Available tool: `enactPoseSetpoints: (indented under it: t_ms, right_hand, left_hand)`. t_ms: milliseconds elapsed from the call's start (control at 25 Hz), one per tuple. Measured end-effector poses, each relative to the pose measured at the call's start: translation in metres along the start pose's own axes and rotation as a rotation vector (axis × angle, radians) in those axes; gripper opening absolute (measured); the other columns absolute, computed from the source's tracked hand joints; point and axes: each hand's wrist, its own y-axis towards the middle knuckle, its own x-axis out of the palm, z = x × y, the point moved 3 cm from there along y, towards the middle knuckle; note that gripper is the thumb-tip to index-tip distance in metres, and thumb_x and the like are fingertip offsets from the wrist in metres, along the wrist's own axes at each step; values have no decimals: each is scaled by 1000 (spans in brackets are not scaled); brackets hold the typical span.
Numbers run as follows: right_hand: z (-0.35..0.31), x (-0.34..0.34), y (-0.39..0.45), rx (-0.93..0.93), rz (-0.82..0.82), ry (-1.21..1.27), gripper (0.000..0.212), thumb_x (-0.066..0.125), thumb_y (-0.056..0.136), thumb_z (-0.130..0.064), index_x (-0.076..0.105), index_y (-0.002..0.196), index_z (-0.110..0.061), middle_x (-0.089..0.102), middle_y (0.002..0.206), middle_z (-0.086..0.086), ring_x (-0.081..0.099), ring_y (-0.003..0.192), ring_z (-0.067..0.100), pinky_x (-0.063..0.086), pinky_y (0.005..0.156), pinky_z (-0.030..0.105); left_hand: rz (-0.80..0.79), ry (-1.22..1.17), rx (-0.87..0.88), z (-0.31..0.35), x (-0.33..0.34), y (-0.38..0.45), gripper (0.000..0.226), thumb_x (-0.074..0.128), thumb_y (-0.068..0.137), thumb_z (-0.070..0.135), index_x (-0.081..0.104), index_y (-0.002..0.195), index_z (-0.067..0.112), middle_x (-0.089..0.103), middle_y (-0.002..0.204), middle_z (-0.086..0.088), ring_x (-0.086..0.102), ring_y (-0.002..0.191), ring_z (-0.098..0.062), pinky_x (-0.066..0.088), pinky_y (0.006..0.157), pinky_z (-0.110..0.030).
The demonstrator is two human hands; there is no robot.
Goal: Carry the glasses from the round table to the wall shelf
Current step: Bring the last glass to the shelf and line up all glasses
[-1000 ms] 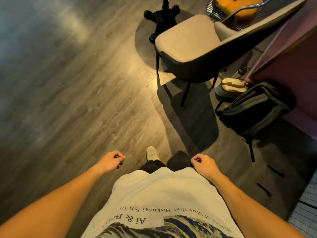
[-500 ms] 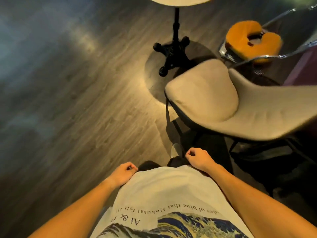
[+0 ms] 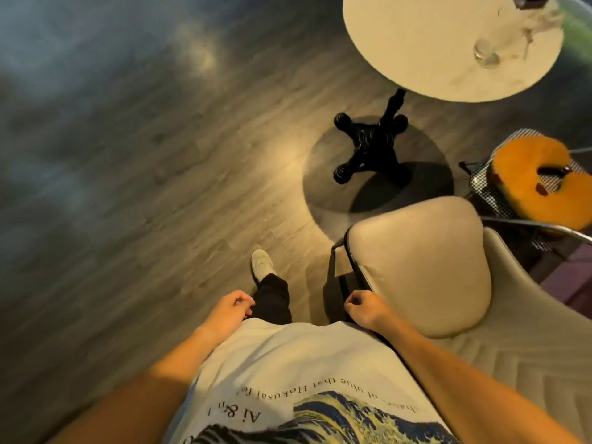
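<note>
The round bench [image 3: 416, 59] has just come into full view as the person walks up — a clear glass [image 3: 486, 54] stands near its far right edge. Left grip [image 3: 229, 310] and right grip [image 3: 363, 307] hang loosely curled, holding nothing — pickup comes next.

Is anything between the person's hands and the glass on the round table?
Yes. The beige chair stands between the right hand and the glass on the round table. The left hand has open floor toward the table. Both hands hold nothing.
</note>
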Motion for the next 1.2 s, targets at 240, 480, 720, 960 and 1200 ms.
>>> enactPoseSetpoints:
  t_ms: [240,480,720,960,1200]
  right_hand:
    - [-119,-57,52,25,77,97,19,58,85,-32,72,87,-19,73,94,3,64,94,26,51,83,32]
    - [-169,-113,95,69,161,325,18,57,91,-30,68,84,-17,71,85,4,64,84,23,54,82,38]
    - [-175,-208,152,136,207,491,12,58,90,-25,68,84,-23,71,92,3,63,88,23,51,81,34]
    - [-177,-349,181,79,354,619,15,55,91,-27,70,90,-27,69,87,-4,64,82,15,53,76,33]
    - [-170,-468,185,147,536,787,11,54,87,-29,63,87,-35,68,83,-1,66,76,18,55,74,37]
  left_hand:
    - [-63,127,-24,80,-113,93,20,51,100,8,60,81,9,58,75,-7,53,64,-14,42,52,-18]
    - [-155,369,21,184,-151,168,21,52,99,8,57,79,11,56,70,-5,49,58,-13,32,33,-8]
    - [-249,525,109,330,-137,238,19,51,100,11,58,82,10,59,74,-7,50,59,-15,36,39,-10]
    - [-343,602,336,508,-88,290,17,56,97,18,66,92,5,63,82,-10,57,79,-24,51,86,-44]
    - [-536,771,543,655,-28,312,21,57,96,26,66,98,7,70,91,-8,66,87,-25,54,85,-40]
